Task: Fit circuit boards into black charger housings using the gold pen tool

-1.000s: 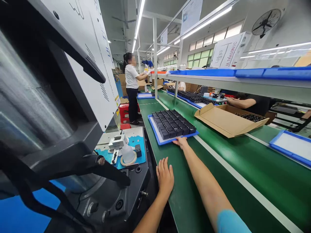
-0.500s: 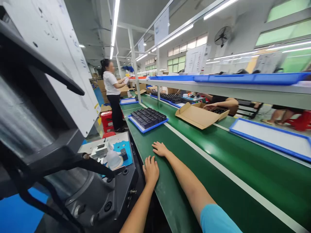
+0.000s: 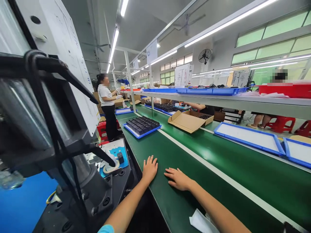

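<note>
Both hands bare, holding nothing. Left hand point(image 3: 150, 169) lies palm down on the green counter point(image 3: 155, 149), fingers spread, just at the machine-side edge; looks like a prop for the forearm. Right hand point(image 3: 179, 179) is just to its right, fingers loosely fanned, no grip. Can't tell from this angle whether its palm presses the counter or floats just over it.

Blue tray point(image 3: 149, 132) with the black blocks point(image 3: 143, 124) is ahead of the left hand, well apart from both hands. Blocks sit in tight rows, probably so they brace each other; the rim should stop any sliding off.

White sheet point(image 3: 202, 221) lies back from the right hand, partly hidden by that forearm. Open carton point(image 3: 186, 122) is ahead of the right hand, dark parts inside, flap folded out, presumably for easy reach. Blue trays point(image 3: 250, 136) with white liners run end to end, ahead and right of it, likely to keep the middle strip free.

Left of the left hand: machine point(image 3: 55, 152), with a single block point(image 3: 120, 157) on a blue mat point(image 3: 114, 151), mat likely there against scuffs. Co-worker point(image 3: 107, 95) stands far ahead-left of that hand, past the tray.
</note>
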{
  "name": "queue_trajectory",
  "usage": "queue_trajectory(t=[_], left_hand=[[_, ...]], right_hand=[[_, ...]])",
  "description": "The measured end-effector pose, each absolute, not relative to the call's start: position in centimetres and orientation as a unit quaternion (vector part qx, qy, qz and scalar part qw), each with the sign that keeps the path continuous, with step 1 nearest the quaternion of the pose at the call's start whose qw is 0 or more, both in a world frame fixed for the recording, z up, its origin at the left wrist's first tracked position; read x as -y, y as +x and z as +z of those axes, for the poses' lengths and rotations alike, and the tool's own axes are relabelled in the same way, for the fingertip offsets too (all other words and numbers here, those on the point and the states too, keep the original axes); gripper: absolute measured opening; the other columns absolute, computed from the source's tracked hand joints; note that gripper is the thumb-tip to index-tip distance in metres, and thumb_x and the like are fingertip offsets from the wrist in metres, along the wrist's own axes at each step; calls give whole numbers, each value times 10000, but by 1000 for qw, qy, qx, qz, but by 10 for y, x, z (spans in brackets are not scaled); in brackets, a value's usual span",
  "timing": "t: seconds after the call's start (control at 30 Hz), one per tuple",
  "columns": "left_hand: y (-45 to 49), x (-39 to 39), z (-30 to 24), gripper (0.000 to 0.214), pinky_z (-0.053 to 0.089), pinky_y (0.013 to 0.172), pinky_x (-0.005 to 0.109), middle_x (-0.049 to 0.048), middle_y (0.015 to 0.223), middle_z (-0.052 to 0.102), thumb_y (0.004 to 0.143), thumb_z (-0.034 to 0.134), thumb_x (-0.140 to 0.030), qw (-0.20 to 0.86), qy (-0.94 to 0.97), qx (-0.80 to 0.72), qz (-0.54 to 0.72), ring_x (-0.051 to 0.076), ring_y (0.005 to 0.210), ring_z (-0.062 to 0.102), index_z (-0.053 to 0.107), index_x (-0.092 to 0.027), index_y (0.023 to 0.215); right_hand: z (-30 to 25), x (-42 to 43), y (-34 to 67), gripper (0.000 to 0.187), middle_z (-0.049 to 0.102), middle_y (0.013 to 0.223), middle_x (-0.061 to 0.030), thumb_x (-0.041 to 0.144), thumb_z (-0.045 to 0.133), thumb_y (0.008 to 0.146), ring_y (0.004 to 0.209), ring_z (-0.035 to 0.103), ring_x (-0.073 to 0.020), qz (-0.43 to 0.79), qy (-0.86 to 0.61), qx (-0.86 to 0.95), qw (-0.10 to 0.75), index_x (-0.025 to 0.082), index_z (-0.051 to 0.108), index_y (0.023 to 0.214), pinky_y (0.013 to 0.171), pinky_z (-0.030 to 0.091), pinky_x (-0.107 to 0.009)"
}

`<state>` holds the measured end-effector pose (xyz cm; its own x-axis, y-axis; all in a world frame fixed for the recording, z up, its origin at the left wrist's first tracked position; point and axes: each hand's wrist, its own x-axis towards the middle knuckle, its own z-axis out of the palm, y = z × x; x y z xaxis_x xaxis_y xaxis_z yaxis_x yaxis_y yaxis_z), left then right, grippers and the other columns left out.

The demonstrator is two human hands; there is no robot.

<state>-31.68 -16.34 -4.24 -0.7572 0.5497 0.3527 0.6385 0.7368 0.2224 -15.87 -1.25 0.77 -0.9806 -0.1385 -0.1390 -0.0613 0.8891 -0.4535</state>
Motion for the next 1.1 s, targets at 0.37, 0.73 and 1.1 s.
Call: queue_trajectory(t=[0.37, 0.73, 1.1], left_hand=[[-335, 164, -39, 393, 374, 1077, 464, 150, 1399, 535, 932, 398, -265, 95, -351, 921, -142, 261, 1304, 488, 595, -164, 1256], [-311, 160, -51, 567, 205, 1136, 580, 113, 1553, 326, 993, 176, -400, 46, -286, 952, -101, 303, 1448, 246, 414, -169, 1453], [-227, 147, -52, 524, 352, 996, 646, 165, 1490, 406, 995, 201, -308, 74, -342, 937, -25, 414, 1326, 398, 449, -178, 1438]], right_hand=[[17, 19, 17, 621, 392, 1522, -101, 616, 501, 852, 1450, 301, -284, -341, 32, -938, 47, 312, 485, 1393, 1161, 71, -642], [-18, 44, 72, 643, 371, 1540, -63, 614, 466, 884, 1466, 264, -256, -284, 38, -954, -84, 328, 374, 1452, 1187, 38, -600], [-17, 49, 69, 483, 545, 1404, -58, 590, 419, 916, 1387, 400, -219, -178, 0, -966, -188, 270, 598, 1231, 1172, 198, -570]])
